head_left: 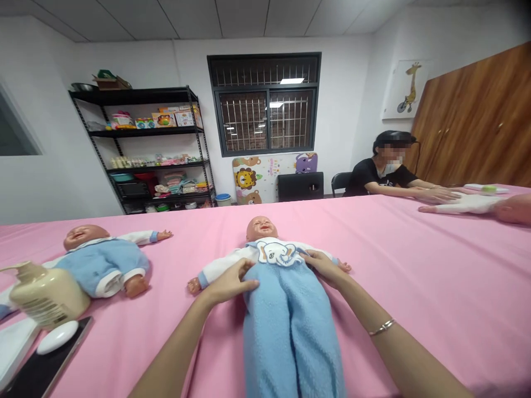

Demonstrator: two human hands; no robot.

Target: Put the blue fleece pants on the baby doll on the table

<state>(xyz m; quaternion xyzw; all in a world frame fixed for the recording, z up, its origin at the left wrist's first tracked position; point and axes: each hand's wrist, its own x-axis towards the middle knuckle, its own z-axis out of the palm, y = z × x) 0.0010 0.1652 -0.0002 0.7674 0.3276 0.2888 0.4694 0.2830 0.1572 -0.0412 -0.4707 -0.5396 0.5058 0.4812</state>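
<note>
A baby doll (262, 228) lies face up on the pink cloth, its head away from me. It wears white sleeves and a fluffy blue romper (286, 320) with an elephant patch (277, 252) on the chest. My left hand (233, 281) rests against the left side of the romper, thumb and fingers spread apart. At the right edge of the patch, the fingers of my right hand (324, 266) close on the romper's fabric. Some of these fingertips are hidden against the cloth. A silver bracelet (382, 327) circles my right wrist.
To the left lie a second doll (105, 262) in blue and white, a pump bottle (45, 293), a white oval object (58, 337) and a phone (43, 359). A person (385, 171) sits at the far right, hands at another doll (477, 203). Shelves (145, 130) stand behind.
</note>
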